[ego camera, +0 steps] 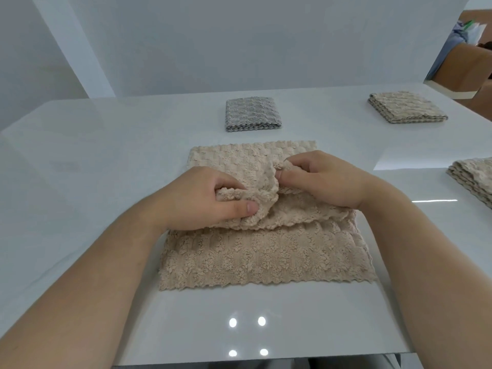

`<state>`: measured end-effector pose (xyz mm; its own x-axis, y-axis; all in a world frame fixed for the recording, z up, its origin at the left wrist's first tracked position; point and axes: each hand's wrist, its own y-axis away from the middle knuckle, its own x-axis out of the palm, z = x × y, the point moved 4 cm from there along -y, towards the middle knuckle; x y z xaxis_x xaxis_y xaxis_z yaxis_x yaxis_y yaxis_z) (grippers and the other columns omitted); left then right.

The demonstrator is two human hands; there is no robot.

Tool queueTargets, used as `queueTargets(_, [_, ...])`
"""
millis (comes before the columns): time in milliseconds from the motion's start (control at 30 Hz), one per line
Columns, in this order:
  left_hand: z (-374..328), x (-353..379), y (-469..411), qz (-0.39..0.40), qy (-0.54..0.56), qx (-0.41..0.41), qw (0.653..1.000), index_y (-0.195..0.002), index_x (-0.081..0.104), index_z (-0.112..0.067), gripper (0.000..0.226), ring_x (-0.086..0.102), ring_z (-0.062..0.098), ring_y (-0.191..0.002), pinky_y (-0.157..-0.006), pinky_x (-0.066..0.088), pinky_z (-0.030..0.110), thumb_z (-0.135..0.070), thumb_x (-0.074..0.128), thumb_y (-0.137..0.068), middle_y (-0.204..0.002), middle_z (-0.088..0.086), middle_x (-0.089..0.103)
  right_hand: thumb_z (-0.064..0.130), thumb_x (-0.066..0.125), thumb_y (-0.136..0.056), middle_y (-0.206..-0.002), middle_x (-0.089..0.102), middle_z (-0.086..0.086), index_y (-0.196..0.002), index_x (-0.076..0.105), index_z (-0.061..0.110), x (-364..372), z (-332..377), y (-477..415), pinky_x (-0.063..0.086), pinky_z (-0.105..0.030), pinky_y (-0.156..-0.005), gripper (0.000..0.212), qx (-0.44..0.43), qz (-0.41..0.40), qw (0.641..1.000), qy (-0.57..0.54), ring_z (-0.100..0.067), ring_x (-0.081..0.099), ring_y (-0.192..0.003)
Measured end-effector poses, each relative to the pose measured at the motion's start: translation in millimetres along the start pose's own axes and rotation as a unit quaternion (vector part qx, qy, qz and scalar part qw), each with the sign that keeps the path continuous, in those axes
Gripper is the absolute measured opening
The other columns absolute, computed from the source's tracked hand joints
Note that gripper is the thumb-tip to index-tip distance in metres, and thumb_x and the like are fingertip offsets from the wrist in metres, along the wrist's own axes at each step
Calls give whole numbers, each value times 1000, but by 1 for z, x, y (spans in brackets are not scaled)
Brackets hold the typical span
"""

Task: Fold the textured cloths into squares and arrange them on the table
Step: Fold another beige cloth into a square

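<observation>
So the table (pixel 80 155) is a glossy white one with a plain white wall (pixel 239 43) right behind it, and some brown furniture (pixel 474 65) peeks in at the top right corner. Ceiling lights reflect as little dots near the front edge. Further back sits a grey folded cloth (pixel 253 114), squared up, and well off to its right a beige folded cloth (pixel 407 106). At the right edge there's a stack of beige cloths (pixel 474 179), partly cut off. The big beige cloth (pixel 266 257) lies front and centre, partly folded with a bunched ridge in the middle. The left hand (pixel 202 198) has fingers and thumb curled round that bunched part, and the right hand (pixel 324 179) pinches the raised fold just beside it
</observation>
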<state>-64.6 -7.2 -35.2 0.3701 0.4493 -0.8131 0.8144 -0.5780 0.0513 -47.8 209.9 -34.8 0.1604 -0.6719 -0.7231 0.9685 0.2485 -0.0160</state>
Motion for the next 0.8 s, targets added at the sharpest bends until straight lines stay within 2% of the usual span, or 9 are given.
queueTargets(67, [-3, 1, 2, 27, 11, 2, 1000, -93, 75, -42, 49, 55, 3, -54, -57, 40, 21, -79, 61, -63, -55, -17, 60, 66, 60, -86, -61, 45, 2, -70, 51, 8, 1, 0, 2, 38, -34, -62, 61, 13, 31, 999, 14, -11, 42, -54])
queueTargets(167, [-5, 2, 4, 66, 15, 11, 998, -89, 75, -40, 42, 41, 2, -45, -49, 32, 18, -73, 66, -65, -45, -14, 45, 76, 55, -79, -57, 40, 3, -68, 49, 13, 3, 2, 6, 33, -32, -58, 64, 29, 73, 997, 26, -12, 37, -51])
queueTargets(233, [-2, 4, 4, 91, 8, 13, 996, -89, 76, -29, 52, 38, 4, -45, -48, 29, 19, -75, 69, -68, -46, -13, 40, 89, 53, -70, -55, 36, 4, -67, 47, 13, 3, 4, 7, 29, -31, -57, 76, 31, 91, 995, 31, -13, 34, -51])
queueTargets(300, [1, 6, 4, 108, -4, 10, 994, -90, 75, -21, 70, 44, 8, -49, -51, 37, 26, -85, 68, -64, -53, -9, 48, 97, 52, -59, -56, 35, 4, -66, 44, 15, 4, 4, 7, 28, -32, -57, 83, 28, 104, 993, 39, -15, 32, -52])
queueTargets(367, [4, 7, 5, 114, -10, 8, 993, -95, 75, -21, 80, 63, 19, -68, -67, 55, 40, -92, 63, -58, -76, 1, 68, 104, 48, -49, -56, 32, 5, -63, 40, 17, 5, 3, 7, 26, -33, -58, 89, 22, 113, 992, 41, -16, 30, -53])
queueTargets(433, [3, 8, 5, 107, 6, 18, 994, -99, 75, -23, 82, 69, 27, -89, -83, 55, 52, -94, 62, -59, -94, 8, 73, 105, 47, -47, -54, 29, 6, -57, 36, 20, 5, 2, 8, 24, -32, -57, 86, 21, 114, 993, 36, -15, 27, -53])
queueTargets(600, [-6, 4, 8, 85, 104, 61, 989, -85, 63, 2, 84, 59, 44, -74, -76, 48, 63, -81, 65, -75, -76, 26, 59, 105, 47, -48, -49, 31, 3, -50, 35, 22, 5, 0, 9, 26, -29, -50, 84, 25, 126, 992, 15, -16, 26, -48])
queueTargets(700, [-7, 5, 8, 85, 152, 75, 982, -98, 67, 2, 77, 65, 46, -86, -88, 53, 58, -73, 63, -84, -92, 29, 68, 97, 48, -61, -44, 32, 4, -47, 34, 20, 3, 2, 12, 28, -24, -47, 79, 33, 128, 991, 27, -14, 27, -42])
queueTargets(800, [-13, 2, 9, 50, 198, 78, 976, -95, 74, -14, 50, 67, 19, -81, -80, 54, 37, -63, 66, -85, -86, 15, 71, 93, 44, -64, -40, 34, 6, -45, 34, 22, 3, 3, 14, 32, -27, -48, 75, 47, 133, 990, 17, -13, 29, -37])
